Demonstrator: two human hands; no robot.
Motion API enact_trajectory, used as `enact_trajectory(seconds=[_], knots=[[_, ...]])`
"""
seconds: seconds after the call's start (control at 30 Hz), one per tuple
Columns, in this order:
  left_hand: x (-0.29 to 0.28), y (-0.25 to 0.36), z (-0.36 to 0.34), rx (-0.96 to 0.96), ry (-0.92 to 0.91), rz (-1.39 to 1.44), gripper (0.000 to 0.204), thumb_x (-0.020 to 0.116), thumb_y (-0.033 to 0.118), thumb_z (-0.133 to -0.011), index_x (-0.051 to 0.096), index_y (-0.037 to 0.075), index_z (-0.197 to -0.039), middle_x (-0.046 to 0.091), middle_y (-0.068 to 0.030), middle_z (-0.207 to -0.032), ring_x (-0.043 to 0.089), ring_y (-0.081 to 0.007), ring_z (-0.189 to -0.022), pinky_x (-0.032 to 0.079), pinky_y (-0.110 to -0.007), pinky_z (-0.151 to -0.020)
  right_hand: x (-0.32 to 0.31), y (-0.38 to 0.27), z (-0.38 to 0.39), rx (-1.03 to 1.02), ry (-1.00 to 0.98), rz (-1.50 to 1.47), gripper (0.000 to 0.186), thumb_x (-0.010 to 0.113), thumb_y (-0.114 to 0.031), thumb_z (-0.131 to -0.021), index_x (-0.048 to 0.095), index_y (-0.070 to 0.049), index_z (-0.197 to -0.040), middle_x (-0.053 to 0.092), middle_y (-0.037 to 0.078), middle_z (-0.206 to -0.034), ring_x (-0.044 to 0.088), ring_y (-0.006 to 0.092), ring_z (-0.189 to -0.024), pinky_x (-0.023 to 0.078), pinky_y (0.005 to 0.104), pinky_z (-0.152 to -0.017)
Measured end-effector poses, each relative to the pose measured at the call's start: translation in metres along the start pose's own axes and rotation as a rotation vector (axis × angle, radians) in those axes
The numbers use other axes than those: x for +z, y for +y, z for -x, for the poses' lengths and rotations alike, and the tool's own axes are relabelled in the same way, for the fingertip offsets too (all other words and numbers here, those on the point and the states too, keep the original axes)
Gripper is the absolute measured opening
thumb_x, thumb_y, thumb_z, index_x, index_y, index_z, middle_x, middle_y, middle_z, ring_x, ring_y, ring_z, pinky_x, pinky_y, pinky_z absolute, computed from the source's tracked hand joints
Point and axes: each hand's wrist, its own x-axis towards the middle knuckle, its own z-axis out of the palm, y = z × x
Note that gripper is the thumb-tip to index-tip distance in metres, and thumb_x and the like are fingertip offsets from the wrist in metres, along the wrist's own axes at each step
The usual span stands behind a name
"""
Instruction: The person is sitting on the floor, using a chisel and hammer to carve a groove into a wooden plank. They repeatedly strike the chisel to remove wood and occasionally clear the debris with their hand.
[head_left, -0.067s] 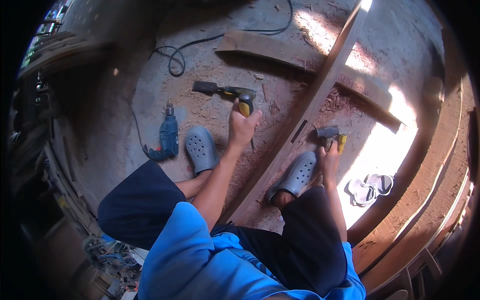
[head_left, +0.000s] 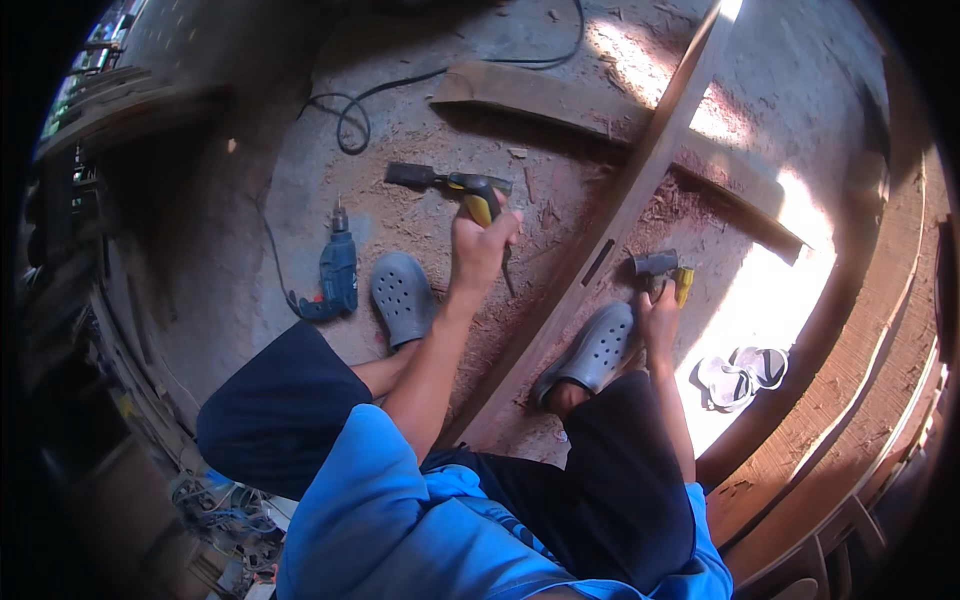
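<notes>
Left hand (head_left: 480,250) curled round yellow-and-black handle (head_left: 478,209), which shows at top of fist. Broad black blade (head_left: 410,175) ahead and left of grip; whether joined to handle, cannot tell. Right hand (head_left: 659,318) beside dark tool head (head_left: 655,264) and yellow piece (head_left: 684,287), both just beyond fingers; grip unclear. Long wooden beam (head_left: 622,205) between hands. Blue drill (head_left: 338,270) farther left.

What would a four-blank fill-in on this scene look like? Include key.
1. The left hand grips a black-and-____ handle.
2. The corded power drill lies to the ____ of the left clog.
3. That clog's upper is pierced by round ____.
4. The slotted wooden beam slants between the left hand and the ____ hand.

Missing words: yellow; left; holes; right.
</notes>
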Motion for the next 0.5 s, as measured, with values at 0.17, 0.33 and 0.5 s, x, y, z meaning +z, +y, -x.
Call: enact_trajectory(seconds=[0.17, 0.33, 0.5], knots=[[0.033, 0.084, 0.001, 0.165, -0.206, 0.446, 0.016, 0.070, 0.018, -0.095, 0.058, 0.012, -0.103, 0.056, -0.0007, -0.082, 0.058, -0.0152, -0.077, 0.049, -0.038, -0.081, -0.001, -0.004, -0.002, 0.056, -0.021, 0.023, 0.035, 0.068, -0.022, -0.090, 0.053, -0.002, -0.115, 0.069, 0.028, -0.095, 0.068, 0.0479, -0.089, 0.054, 0.0548, -0.075], [0.078, 0.093, -0.009, 0.183, -0.298, 0.463, 0.017, 0.073, 0.014, -0.091, 0.058, 0.010, -0.098, 0.058, -0.0036, -0.078, 0.058, -0.0158, -0.074, 0.049, -0.036, -0.076, 0.000, -0.003, -0.005, 0.017, 0.024, -0.030, 0.036, 0.069, -0.023, -0.088, 0.051, -0.003, -0.113, 0.068, 0.025, -0.090, 0.068, 0.0463, -0.084, 0.054, 0.0543, -0.072], [0.097, 0.077, -0.010, 0.166, -0.319, 0.421, 0.018, 0.074, 0.010, -0.090, 0.058, 0.009, -0.098, 0.058, -0.0041, -0.079, 0.058, -0.0157, -0.074, 0.049, -0.034, -0.074, 0.003, -0.002, -0.006, 0.073, 0.024, -0.022, 0.038, 0.071, -0.022, -0.087, 0.051, -0.004, -0.113, 0.067, 0.023, -0.088, 0.068, 0.0450, -0.083, 0.054, 0.0538, -0.071]])
